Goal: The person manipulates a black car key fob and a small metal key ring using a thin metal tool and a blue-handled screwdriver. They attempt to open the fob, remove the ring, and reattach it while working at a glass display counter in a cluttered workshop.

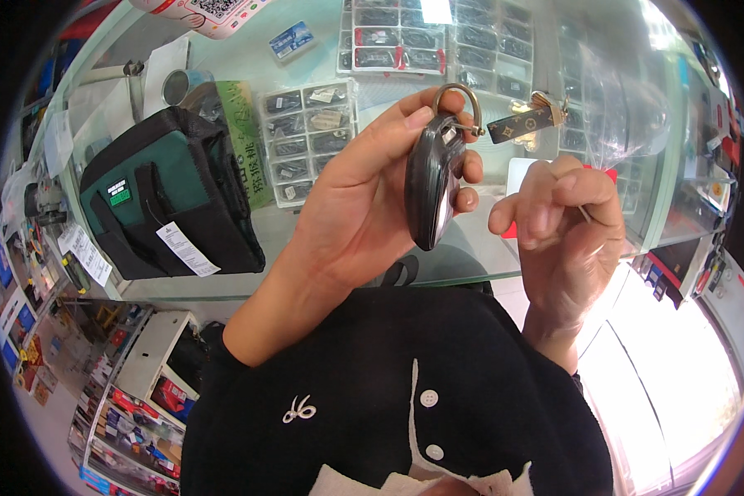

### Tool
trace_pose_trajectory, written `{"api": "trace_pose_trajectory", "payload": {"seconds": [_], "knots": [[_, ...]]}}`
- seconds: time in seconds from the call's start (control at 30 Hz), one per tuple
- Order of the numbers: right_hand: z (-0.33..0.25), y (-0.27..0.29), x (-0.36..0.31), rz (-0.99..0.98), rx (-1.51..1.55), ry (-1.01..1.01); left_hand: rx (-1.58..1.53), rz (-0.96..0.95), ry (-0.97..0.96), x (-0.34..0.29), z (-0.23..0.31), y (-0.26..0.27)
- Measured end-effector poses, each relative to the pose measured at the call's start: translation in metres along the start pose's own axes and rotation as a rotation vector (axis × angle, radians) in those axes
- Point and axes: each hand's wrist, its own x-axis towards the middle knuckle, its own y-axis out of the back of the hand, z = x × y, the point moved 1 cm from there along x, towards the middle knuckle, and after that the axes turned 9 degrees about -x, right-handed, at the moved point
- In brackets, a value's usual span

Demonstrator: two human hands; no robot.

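Note:
In my left hand (347, 198), a dark, glossy car key fob (426, 186) stands nearly upright between thumb and fingers. A brass-coloured D-shaped key ring (474, 103) sits at its top end. Just right of the ring is a brown patterned strap charm (522, 124) with gold-coloured metal parts; whether it joins the ring I cannot tell. My right hand (572, 219) is raised to the right of the fob, apart from it. Its fingers are curled in, and a thin pale bit shows among them, too small to name.
Under my hands is a glass counter (463, 248). Trays of bagged dark parts (306, 145) lie at its middle and far side. On the left stands a black and green tool bag (169, 198) with a tag. A blue-white card (292, 41) and a clear plastic bag (624, 107) lie farther off.

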Motion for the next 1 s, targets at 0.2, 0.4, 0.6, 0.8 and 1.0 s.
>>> {"api": "trace_pose_trajectory", "payload": {"seconds": [0.2, 0.4, 0.6, 0.8, 1.0], "knots": [[0.004, 0.001, -0.008, 0.178, -0.289, 0.061, -0.009, -0.09, 0.056, -0.003, -0.004, -0.001], [0.001, -0.005, -0.011, 0.344, -0.205, -0.049, 0.015, -0.04, 0.066, -0.007, -0.012, -0.004], [0.002, -0.003, -0.009, 0.378, -0.166, 0.014, 0.05, -0.022, 0.052, -0.007, -0.016, -0.006], [0.006, 0.0, -0.009, 0.344, -0.251, 0.113, 0.05, -0.031, 0.067, -0.006, -0.016, -0.006], [0.004, -0.003, -0.01, 0.369, -0.341, 0.182, 0.055, -0.021, 0.059, -0.007, -0.016, -0.006]]}}
